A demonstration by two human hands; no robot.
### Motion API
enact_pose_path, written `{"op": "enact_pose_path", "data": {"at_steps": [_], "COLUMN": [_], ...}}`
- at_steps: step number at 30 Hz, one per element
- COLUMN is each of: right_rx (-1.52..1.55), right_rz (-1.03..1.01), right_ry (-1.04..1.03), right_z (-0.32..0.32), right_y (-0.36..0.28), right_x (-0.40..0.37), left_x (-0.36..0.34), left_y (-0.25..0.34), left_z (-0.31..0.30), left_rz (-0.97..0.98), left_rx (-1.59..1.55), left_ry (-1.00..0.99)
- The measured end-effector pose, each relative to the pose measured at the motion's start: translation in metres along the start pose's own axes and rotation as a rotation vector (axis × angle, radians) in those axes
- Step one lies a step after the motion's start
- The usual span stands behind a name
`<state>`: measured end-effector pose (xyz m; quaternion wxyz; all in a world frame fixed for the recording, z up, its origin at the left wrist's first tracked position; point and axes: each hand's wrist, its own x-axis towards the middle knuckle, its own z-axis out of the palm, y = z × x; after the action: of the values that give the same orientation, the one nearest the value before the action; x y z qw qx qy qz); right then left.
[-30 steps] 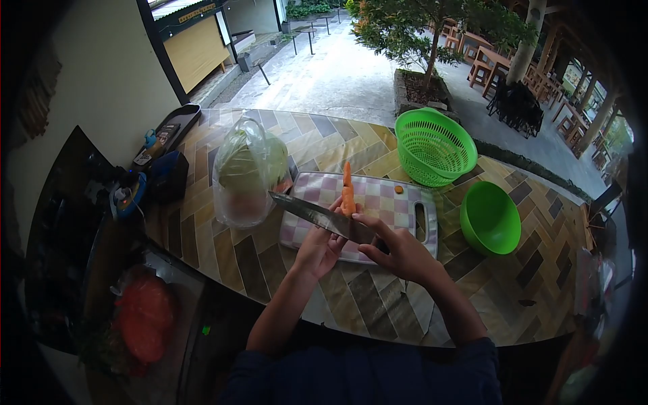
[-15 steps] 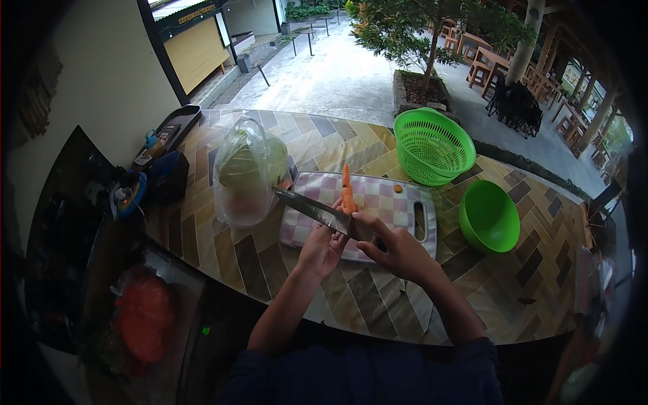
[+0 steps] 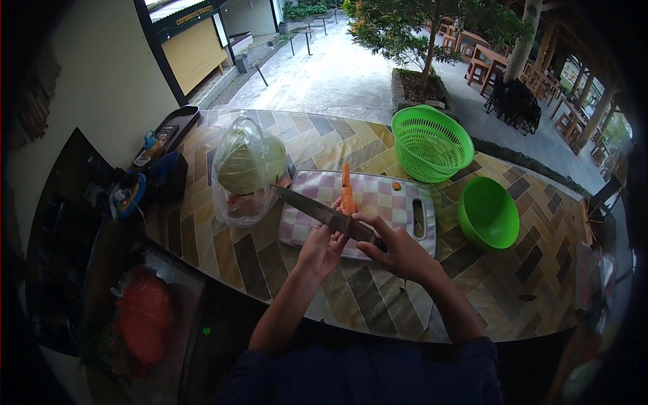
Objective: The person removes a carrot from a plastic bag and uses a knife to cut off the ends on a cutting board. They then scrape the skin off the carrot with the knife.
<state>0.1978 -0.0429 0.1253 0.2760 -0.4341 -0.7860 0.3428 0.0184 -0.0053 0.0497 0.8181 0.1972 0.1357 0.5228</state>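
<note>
My left hand (image 3: 318, 252) is closed around the lower end of an orange carrot (image 3: 347, 196), whose thin tip points away from me. Across that hand and the carrot's near end lies the broad blade of a kitchen knife (image 3: 312, 208), hiding part of the fingers. My right hand (image 3: 399, 252) grips the knife at its handle end, with the tip pointing left. Both hands are above a pink-and-white checkered cutting board (image 3: 307, 233). A small cut carrot end (image 3: 396, 186) rests on the board near its handle slot.
Left of the board stands a clear plastic bag (image 3: 237, 214) with a cabbage (image 3: 253, 165) in it. To the right are a green colander (image 3: 432, 145) and a green bowl (image 3: 489, 214). A red plastic bag (image 3: 145, 314) sits lower left, beside the tiled-pattern table (image 3: 368, 297).
The knife blade has tilted slightly, and its bright glint is gone. Both hands keep nearly the same place, with the carrot still held.
</note>
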Motion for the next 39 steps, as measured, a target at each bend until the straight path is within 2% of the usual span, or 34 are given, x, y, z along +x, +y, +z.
{"op": "enact_pose_path", "data": {"at_steps": [18, 28, 34, 39], "right_rx": [0.013, 0.020, 0.039, 0.010], "right_rz": [0.009, 0.055, -0.079, 0.033], "right_ry": [-0.008, -0.031, 0.086, 0.002], "right_z": [0.002, 0.002, 0.012, 0.003], "right_y": [-0.002, -0.003, 0.011, 0.004], "right_x": [-0.004, -0.003, -0.002, -0.002], "left_x": [-0.001, 0.000, 0.000, 0.000], "left_y": [0.001, -0.006, -0.006, -0.007], "left_z": [0.002, -0.004, -0.001, -0.002], "left_rz": [0.054, 0.062, 0.063, 0.059], "left_rx": [-0.009, -0.007, 0.006, 0.030], "left_ry": [-0.040, 0.004, -0.001, 0.039]}}
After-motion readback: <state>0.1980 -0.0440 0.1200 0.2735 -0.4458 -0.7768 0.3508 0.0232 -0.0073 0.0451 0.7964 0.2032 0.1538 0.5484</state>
